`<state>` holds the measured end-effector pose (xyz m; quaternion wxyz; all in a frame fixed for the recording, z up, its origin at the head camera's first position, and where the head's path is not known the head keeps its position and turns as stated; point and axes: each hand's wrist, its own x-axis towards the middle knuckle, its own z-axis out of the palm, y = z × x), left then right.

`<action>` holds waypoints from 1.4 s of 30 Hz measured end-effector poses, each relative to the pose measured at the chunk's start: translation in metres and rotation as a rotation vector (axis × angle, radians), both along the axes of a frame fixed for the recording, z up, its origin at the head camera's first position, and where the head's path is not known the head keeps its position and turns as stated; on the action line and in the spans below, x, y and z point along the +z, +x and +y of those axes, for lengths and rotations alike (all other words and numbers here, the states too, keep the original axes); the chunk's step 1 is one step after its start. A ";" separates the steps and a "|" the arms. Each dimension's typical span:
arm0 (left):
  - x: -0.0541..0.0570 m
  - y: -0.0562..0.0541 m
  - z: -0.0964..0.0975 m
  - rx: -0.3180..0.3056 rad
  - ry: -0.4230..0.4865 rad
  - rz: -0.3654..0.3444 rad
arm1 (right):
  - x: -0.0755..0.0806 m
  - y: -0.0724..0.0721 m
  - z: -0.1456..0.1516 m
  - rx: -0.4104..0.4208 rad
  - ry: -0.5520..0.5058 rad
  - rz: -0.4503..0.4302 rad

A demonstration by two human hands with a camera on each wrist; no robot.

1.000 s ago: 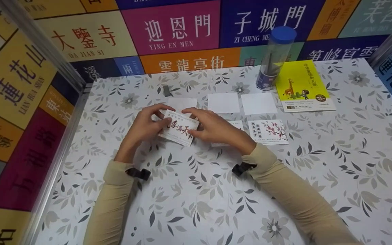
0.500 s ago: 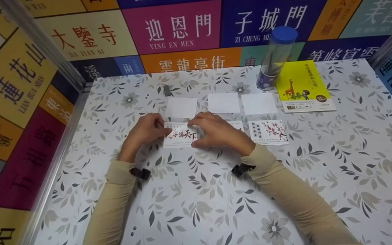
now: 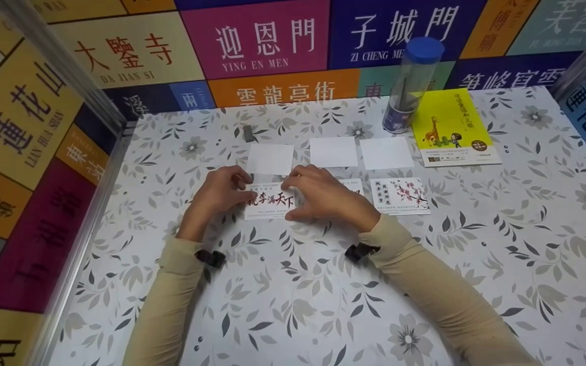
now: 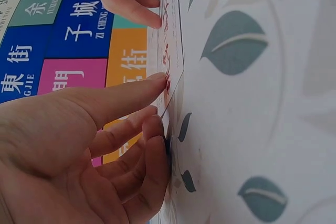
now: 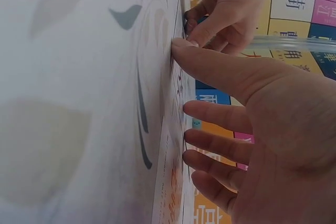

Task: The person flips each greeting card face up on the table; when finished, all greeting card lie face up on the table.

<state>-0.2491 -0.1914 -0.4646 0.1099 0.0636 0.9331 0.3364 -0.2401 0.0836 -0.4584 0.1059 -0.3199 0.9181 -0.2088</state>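
Observation:
A printed white card (image 3: 271, 207) with red brush-style characters lies on the patterned table between both hands. My left hand (image 3: 211, 197) is at its left edge; in the left wrist view, the thumb of that hand (image 4: 105, 129) presses on the card's face (image 4: 171, 40), with the other fingers curled by the edge. At the right end is my right hand (image 3: 323, 195), thumb near the lower corner and index finger near the upper one. The right wrist view shows this hand's fingers (image 5: 220, 116) spread and fairly straight, tips down at the surface. A second printed card (image 3: 355, 186) is partly hidden behind it.
A card with pink blossoms (image 3: 407, 195) lies to the right. Three blank white cards (image 3: 333, 152) form a row behind the printed ones. Farther back are a small grey block (image 3: 248, 133), a blue-lidded clear tube (image 3: 405, 94) and a yellow booklet (image 3: 448, 119). Colourful panels (image 3: 267, 40) border the table.
The card, tilted in both hands a second ago, came down flat and straight in line with the other printed cards. Over the last half second the hands have barely moved.

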 end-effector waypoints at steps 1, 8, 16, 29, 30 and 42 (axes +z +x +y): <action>0.001 0.000 0.000 0.003 -0.002 -0.006 | 0.000 0.000 0.000 -0.001 0.000 0.000; 0.007 -0.002 0.002 -0.002 -0.011 0.009 | 0.000 -0.001 -0.002 -0.015 0.005 -0.011; 0.012 0.002 0.010 0.060 -0.138 0.059 | -0.001 0.001 -0.004 -0.028 0.012 -0.011; 0.022 0.001 0.043 0.062 -0.104 0.286 | 0.004 -0.006 0.052 -0.052 -0.195 -0.007; 0.024 0.001 0.050 0.049 -0.095 0.304 | 0.004 -0.008 0.063 -0.077 -0.209 0.000; 0.015 -0.007 0.161 -0.192 -0.046 0.267 | -0.003 -0.020 0.200 -0.461 -0.204 -0.036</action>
